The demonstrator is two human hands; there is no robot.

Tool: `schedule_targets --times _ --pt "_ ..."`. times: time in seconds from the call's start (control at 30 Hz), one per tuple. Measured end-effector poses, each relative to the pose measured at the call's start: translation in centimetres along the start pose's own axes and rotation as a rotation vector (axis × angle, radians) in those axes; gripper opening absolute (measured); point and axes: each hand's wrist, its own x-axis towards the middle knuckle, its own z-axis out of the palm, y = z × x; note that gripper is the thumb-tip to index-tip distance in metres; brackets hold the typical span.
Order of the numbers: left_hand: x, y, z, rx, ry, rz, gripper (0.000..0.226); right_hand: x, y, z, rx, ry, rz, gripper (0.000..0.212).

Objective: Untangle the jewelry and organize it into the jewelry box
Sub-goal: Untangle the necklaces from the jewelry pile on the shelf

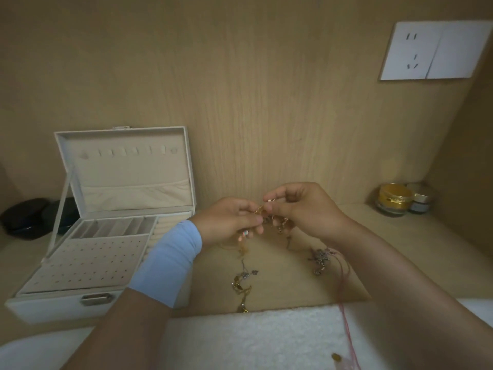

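Both hands meet above the wooden shelf, pinching a tangle of gold jewelry [277, 221] between them. My left hand [229, 217], with a light blue band on the wrist, grips the left side of the tangle. My right hand [304, 206] pinches its top with thumb and forefinger. Thin chains hang from the tangle down to the shelf. A dark chain with charms [243, 283] lies below the hands. A silver charm cluster [320, 259] with a red cord [345, 311] lies on the right. The white jewelry box [88, 300] stands open at the left.
A gold-lidded jar [394, 200] and a smaller jar [421, 202] stand in the back right corner. A dark object [25, 218] sits behind the box. A white fluffy cloth [253, 340] covers the near edge. A wall socket [432, 50] is up right.
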Motion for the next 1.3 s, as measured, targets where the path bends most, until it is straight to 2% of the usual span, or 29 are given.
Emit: schedule_targets --times 0.13,0.3,0.43,0.53,0.6,0.67,0.77,0.83,0.9,0.97,1.07,1.2,1.3 --pt "0.2 1.4 -0.9 0.051 -0.002 -0.016 0.02 -0.1 -1.8 -0.7 0.096 0.042 0.014 0.012" --pt "-0.2 2.3 -1.3 -0.144 -0.135 -0.134 0.023 -0.1 -3.0 -1.4 0.208 0.137 0.047 0.014" --pt "-0.6 2.8 -2.5 0.056 -0.159 -0.161 0.021 -0.2 -2.9 -2.8 0.322 0.22 0.08 0.015" --pt "-0.9 4.3 -2.9 0.145 -0.088 -0.116 0.019 -0.3 -2.2 -3.8 0.162 0.27 0.158 0.023" --pt "-0.8 5.5 -2.7 0.153 -0.054 -0.073 0.02 -0.6 -1.5 -3.9 -0.058 0.214 0.244 0.026" --pt "-0.4 6.8 -2.2 0.16 -0.048 -0.046 0.02 -1.2 -0.9 -3.9 -0.229 0.083 0.304 0.023" --pt "0.4 9.1 -0.9 0.233 -0.066 -0.054 0.019 -2.0 -0.6 -3.9 -0.297 -0.126 0.303 0.021" --pt "0.9 10.8 0.0 0.323 -0.084 -0.067 0.02 -2.3 -0.8 -4.1 -0.256 -0.196 0.255 0.026" --pt "1.4 12.2 0.9 0.397 -0.087 -0.056 0.021 -2.2 -1.5 -4.7 -0.073 -0.238 0.189 0.04" --pt "1.9 13.3 1.6 0.445 -0.075 -0.032 0.021 -2.4 -2.1 -5.4 0.115 -0.291 0.146 0.038" --pt "2.5 14.6 2.3 0.496 -0.049 -0.007 0.018 -2.9 -2.6 -7.0 0.13 -0.242 0.121 0.018" --pt "3.4 14.7 2.0 0.654 -0.08 -0.049 0.025 -3.4 -1.5 -10.3 -0.018 -0.144 0.158 0.013" --pt "4.0 13.8 2.6 0.672 -0.161 -0.104 0.018 -3.9 -0.2 -13.3 -0.069 -0.078 0.184 0.009"
